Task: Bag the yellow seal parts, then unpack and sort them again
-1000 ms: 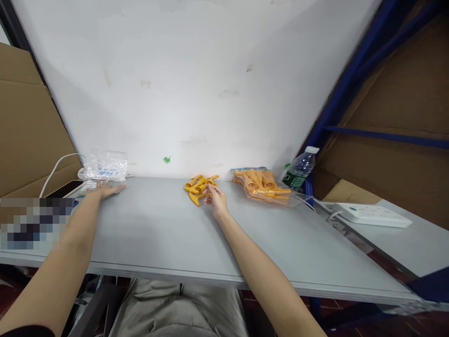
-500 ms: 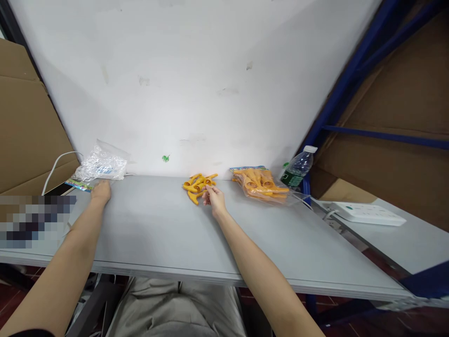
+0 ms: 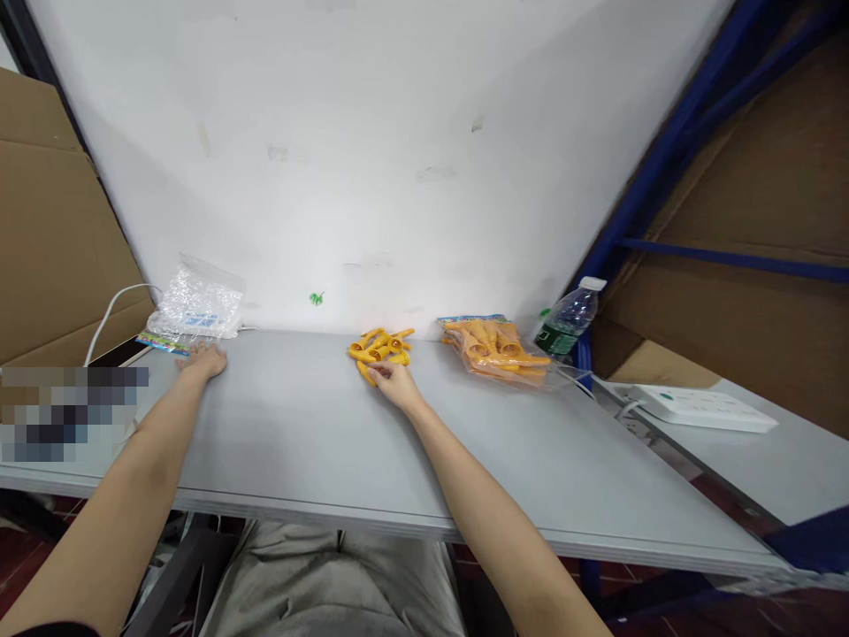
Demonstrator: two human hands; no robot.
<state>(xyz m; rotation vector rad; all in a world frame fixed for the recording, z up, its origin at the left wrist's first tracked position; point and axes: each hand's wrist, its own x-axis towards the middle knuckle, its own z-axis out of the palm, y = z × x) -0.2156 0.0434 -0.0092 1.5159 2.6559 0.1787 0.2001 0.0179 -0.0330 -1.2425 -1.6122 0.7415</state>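
Several yellow plastic pipe-shaped pieces with round cup ends lie in a small pile (image 3: 381, 343) by the wall. My right hand (image 3: 396, 385) is at the front of this pile, thumb and fingers closed on the end of one yellow piece (image 3: 364, 373); its far end sticks out to the left. My left hand (image 3: 204, 361) rests on the table with fingers apart, holding nothing. Just behind it lies a clear crinkled plastic bag (image 3: 199, 296) with a colourful printed header card (image 3: 159, 342), close to the fingertips.
To the right, a clear bag of more yellow pieces (image 3: 494, 349) lies by a water bottle (image 3: 569, 317). A white power strip (image 3: 707, 407) sits beyond the grey table (image 3: 298, 425). Cardboard (image 3: 59, 221) stands at left; a blue metal frame (image 3: 663, 168) at right.
My right hand has shifted slightly left and down, onto the front yellow piece. The left hand has moved right, off the card's edge, and its fingers have spread.
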